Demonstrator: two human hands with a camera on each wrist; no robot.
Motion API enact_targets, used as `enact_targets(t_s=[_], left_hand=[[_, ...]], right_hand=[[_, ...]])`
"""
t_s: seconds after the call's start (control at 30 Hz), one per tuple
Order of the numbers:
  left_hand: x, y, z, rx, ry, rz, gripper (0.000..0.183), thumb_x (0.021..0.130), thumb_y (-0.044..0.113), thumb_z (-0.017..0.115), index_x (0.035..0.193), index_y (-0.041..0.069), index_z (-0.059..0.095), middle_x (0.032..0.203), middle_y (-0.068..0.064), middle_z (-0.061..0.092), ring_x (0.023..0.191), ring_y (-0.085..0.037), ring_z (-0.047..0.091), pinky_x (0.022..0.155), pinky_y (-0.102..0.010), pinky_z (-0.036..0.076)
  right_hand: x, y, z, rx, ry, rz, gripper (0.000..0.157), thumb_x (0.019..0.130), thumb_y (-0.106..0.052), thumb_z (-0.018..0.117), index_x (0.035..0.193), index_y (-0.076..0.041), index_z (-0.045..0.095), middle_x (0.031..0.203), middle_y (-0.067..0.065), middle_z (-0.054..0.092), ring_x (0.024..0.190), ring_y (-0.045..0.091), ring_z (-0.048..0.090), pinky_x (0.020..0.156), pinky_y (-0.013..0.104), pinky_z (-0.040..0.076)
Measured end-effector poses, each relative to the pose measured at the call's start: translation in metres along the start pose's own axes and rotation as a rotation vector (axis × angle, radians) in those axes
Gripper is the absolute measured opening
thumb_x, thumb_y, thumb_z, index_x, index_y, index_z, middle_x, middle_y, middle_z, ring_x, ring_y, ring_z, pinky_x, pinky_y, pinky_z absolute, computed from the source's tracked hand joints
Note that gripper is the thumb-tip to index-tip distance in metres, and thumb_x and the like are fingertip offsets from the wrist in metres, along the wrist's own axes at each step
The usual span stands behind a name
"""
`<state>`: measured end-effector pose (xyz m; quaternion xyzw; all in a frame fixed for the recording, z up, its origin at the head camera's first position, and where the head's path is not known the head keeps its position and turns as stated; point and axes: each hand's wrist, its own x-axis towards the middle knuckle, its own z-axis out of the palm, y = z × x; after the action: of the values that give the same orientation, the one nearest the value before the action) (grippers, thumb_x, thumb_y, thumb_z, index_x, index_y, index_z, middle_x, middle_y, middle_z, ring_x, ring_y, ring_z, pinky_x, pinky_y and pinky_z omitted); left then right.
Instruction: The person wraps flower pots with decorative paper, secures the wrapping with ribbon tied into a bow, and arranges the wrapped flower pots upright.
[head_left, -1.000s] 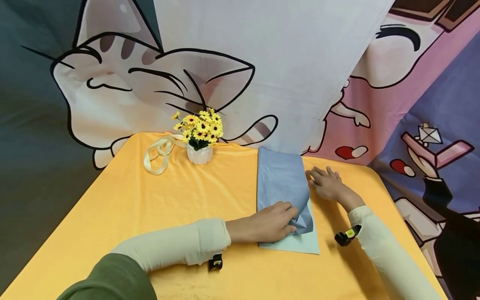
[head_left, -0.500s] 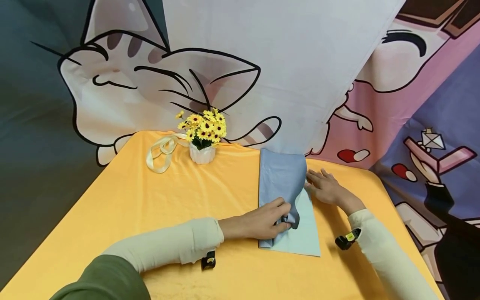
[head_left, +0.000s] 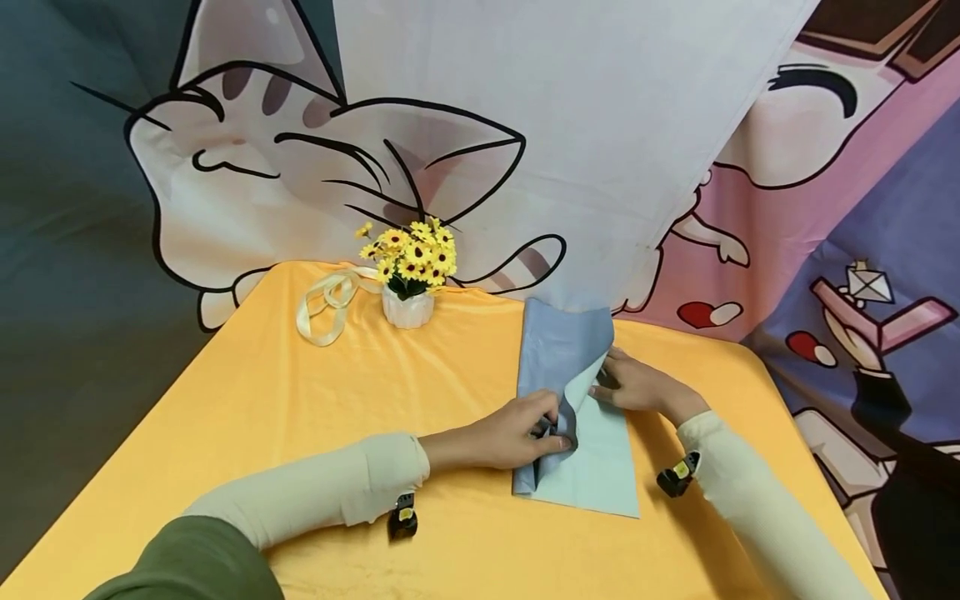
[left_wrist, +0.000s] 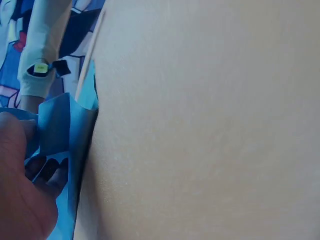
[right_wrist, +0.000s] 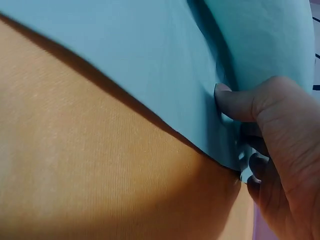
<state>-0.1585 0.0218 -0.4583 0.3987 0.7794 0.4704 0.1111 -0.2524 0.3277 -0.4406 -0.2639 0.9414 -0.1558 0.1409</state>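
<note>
A folded sheet of paper (head_left: 600, 475), pale aqua on one face and grey-blue on the other, lies on the table. Its grey-blue top layer is peeled back from the near right, showing aqua beneath. My left hand (head_left: 506, 433) grips the lifted near edge of that layer, fingers curled. In the left wrist view, the raised flap (left_wrist: 55, 122) stands between thumb and fingers. My right hand (head_left: 645, 385) is at the sheet's far right edge. In the right wrist view its thumb lies on the aqua face and its other fingers (right_wrist: 257, 167) curl at the edge.
A white pot of yellow flowers (head_left: 408, 310) stands at the back of the yellow-covered table (head_left: 420, 375). Beside it lies a looped cream ribbon (head_left: 324, 310). Printed cloth hangings (head_left: 600, 150) rise directly behind the table.
My left hand has drawn the grey-blue layer leftward, uncovering more aqua. My right hand has moved in from beside the sheet onto its far right edge.
</note>
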Motion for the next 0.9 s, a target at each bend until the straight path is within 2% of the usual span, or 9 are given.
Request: enact_targets(t_s=[0.13,0.23,0.33,0.43,0.53,0.67,0.77,0.9], left_hand=[[-0.010,0.001,-0.005,-0.293,0.061,-0.098,0.023,0.109,0.013,0.076,0.106,0.003,0.056,0.114,-0.011,0.066,0.093,-0.005,0.070,0.075,-0.018,0.054],[-0.019,0.001,-0.009,-0.467,0.141,-0.146,0.020,0.107,0.003,0.077,0.107,-0.003,0.058,0.120,-0.013,0.067,0.100,-0.008,0.071,0.079,-0.019,0.057],[-0.030,0.000,-0.015,-0.548,0.247,-0.180,0.017,0.103,-0.003,0.079,0.106,-0.004,0.062,0.115,-0.009,0.068,0.105,-0.010,0.069,0.089,-0.018,0.059],[-0.043,-0.001,-0.023,-0.611,0.323,-0.236,0.017,0.100,-0.005,0.081,0.108,-0.002,0.066,0.110,-0.001,0.069,0.107,-0.010,0.069,0.091,-0.019,0.059],[-0.058,-0.002,-0.032,-0.726,0.346,-0.300,0.019,0.101,-0.006,0.079,0.113,0.000,0.067,0.108,0.003,0.070,0.103,-0.011,0.071,0.090,-0.022,0.062],[-0.078,-0.006,-0.042,-0.883,0.352,-0.368,0.023,0.105,-0.007,0.072,0.125,0.003,0.066,0.110,0.002,0.070,0.101,-0.013,0.074,0.093,-0.030,0.066],[-0.092,-0.008,-0.048,-0.942,0.357,-0.413,0.025,0.108,-0.008,0.067,0.130,0.003,0.063,0.113,0.001,0.070,0.105,-0.015,0.075,0.099,-0.034,0.066],[-0.108,-0.009,-0.054,-0.975,0.379,-0.447,0.028,0.109,-0.007,0.066,0.134,0.001,0.059,0.117,-0.003,0.069,0.111,-0.017,0.076,0.105,-0.038,0.066]], right_hand=[[0.002,-0.001,0.000,0.014,-0.028,0.023,0.090,0.110,-0.039,0.072,0.176,0.005,0.027,0.184,0.033,0.023,0.169,0.057,0.026,0.135,0.074,0.028],[0.003,-0.002,-0.002,0.006,-0.049,0.034,0.088,0.110,-0.039,0.072,0.175,0.004,0.031,0.184,0.034,0.018,0.171,0.059,0.017,0.136,0.077,0.023],[0.004,-0.005,-0.003,-0.009,-0.062,0.026,0.080,0.110,-0.036,0.072,0.173,0.001,0.040,0.184,0.033,0.022,0.171,0.060,0.015,0.135,0.078,0.021],[0.007,-0.008,-0.005,-0.017,-0.072,0.013,0.074,0.110,-0.032,0.072,0.172,-0.003,0.044,0.184,0.032,0.024,0.171,0.060,0.014,0.135,0.079,0.021],[0.009,-0.009,-0.005,-0.019,-0.082,0.004,0.074,0.110,-0.031,0.072,0.174,-0.008,0.042,0.184,0.033,0.023,0.171,0.061,0.014,0.134,0.080,0.020],[0.009,-0.009,-0.007,-0.015,-0.097,0.011,0.075,0.110,-0.031,0.072,0.175,-0.010,0.041,0.184,0.033,0.020,0.171,0.061,0.011,0.135,0.081,0.019],[0.010,-0.009,-0.008,-0.027,-0.106,0.017,0.075,0.111,-0.031,0.072,0.175,-0.010,0.040,0.185,0.032,0.020,0.171,0.061,0.011,0.135,0.081,0.018],[0.012,-0.009,-0.010,-0.037,-0.114,0.020,0.073,0.111,-0.029,0.071,0.175,-0.010,0.040,0.185,0.033,0.020,0.172,0.060,0.010,0.135,0.080,0.018]])
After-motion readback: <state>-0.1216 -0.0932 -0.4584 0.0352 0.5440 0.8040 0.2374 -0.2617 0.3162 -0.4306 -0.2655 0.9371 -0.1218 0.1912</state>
